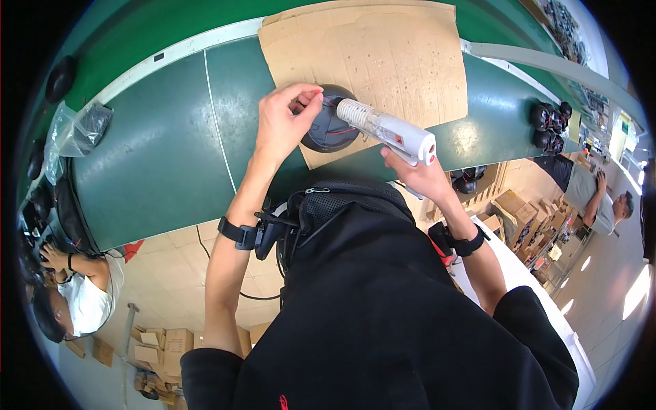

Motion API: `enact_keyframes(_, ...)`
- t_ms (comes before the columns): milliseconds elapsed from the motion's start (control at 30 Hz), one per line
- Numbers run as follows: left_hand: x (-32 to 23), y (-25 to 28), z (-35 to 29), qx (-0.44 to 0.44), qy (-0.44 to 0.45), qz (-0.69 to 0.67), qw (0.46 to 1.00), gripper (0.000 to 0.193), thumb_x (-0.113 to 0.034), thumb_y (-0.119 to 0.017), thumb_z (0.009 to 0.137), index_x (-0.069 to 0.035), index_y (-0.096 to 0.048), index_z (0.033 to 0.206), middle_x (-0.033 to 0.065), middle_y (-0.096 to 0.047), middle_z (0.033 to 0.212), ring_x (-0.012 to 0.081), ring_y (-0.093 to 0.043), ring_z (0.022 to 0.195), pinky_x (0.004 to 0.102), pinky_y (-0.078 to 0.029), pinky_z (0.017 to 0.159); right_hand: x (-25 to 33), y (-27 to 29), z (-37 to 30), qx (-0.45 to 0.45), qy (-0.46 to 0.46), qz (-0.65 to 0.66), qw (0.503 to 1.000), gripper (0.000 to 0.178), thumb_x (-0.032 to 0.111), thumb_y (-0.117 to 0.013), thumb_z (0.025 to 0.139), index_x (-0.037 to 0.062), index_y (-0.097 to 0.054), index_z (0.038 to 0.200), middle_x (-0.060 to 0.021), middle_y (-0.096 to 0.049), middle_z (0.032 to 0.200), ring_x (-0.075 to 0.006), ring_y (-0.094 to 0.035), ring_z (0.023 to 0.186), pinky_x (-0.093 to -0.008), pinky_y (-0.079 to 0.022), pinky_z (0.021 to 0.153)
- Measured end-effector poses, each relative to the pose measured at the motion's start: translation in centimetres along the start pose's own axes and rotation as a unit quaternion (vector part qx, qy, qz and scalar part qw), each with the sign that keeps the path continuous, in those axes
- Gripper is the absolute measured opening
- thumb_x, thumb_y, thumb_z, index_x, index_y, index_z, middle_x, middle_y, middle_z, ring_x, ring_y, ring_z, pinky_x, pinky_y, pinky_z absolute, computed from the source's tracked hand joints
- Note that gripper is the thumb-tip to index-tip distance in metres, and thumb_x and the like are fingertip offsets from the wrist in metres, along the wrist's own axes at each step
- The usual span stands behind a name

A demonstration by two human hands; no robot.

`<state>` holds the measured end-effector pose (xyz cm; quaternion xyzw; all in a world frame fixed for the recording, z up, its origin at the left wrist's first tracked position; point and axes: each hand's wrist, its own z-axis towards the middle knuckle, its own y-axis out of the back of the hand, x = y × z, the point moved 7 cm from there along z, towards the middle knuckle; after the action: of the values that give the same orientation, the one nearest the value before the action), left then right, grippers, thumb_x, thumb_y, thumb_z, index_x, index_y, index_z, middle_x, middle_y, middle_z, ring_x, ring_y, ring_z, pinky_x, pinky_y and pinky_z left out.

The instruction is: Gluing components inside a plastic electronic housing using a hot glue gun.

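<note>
Over the cardboard sheet (383, 55), my left hand (281, 123) is closed in a pinch, thumb against fingertips. A bit of thin red strand shows at those fingertips; the rest of it is hard to make out. Just beneath lies a round black domed piece (331, 137) with thin red lines across it. My right hand (420, 176) grips a white heat gun (393, 133) by its handle. Its ribbed nozzle points left, close above the black piece and near my left fingertips.
The cardboard lies on a green workbench (150, 143). Clear plastic bags (78, 133) sit at its left end, black parts (549, 126) at its right. One co-worker (89, 294) is at the left, another person (594, 195) at the far right. Cardboard boxes (519, 208) stand below.
</note>
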<state>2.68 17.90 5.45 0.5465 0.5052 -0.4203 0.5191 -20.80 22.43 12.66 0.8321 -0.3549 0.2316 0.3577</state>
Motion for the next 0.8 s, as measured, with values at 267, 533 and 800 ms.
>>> enact_keyframes(267, 1.0, 0.2, 1.2, 0.023, 0.053, 0.001, 0.998, 0.015, -0.007, -0.073, 0.087, 0.001, -0.074, 0.099, 0.0104, -0.075, 0.083, 0.0138, -0.071, 0.074, 0.0267, -0.057, 0.070, 0.1, 0.2, 0.0, -0.015, 0.036, -0.030, 0.999, 0.032, 0.019, -0.069, 0.093, -0.0025, -0.062, 0.115, -0.0095, -0.068, 0.088, -0.0131, -0.062, 0.078, -0.0300, -0.049, 0.070)
enact_keyframes(533, 1.6, -0.3, 2.2, 0.077, 0.104, -0.015, 0.991, 0.018, -0.011, -0.073, 0.090, 0.003, -0.073, 0.102, 0.0092, -0.076, 0.087, 0.0106, -0.070, 0.079, 0.0254, -0.055, 0.072, 0.3, 0.2, 0.0, 0.001, 0.057, -0.053, 0.997, 0.023, 0.018, -0.067, 0.094, -0.0004, -0.062, 0.107, -0.0025, -0.063, 0.075, -0.0099, -0.055, 0.064, -0.0287, -0.046, 0.058)
enact_keyframes(800, 1.7, -1.8, 3.7, 0.120, 0.123, -0.035, 0.984, 0.017, -0.012, -0.073, 0.090, 0.003, -0.073, 0.098, 0.0068, -0.075, 0.085, 0.0083, -0.065, 0.071, 0.0235, -0.053, 0.066, 0.5, 0.0, -0.1, -0.001, 0.073, -0.031, 0.997, 0.022, 0.016, -0.066, 0.094, -0.0013, -0.061, 0.107, -0.0033, -0.062, 0.075, -0.0107, -0.057, 0.068, -0.0290, -0.047, 0.062)
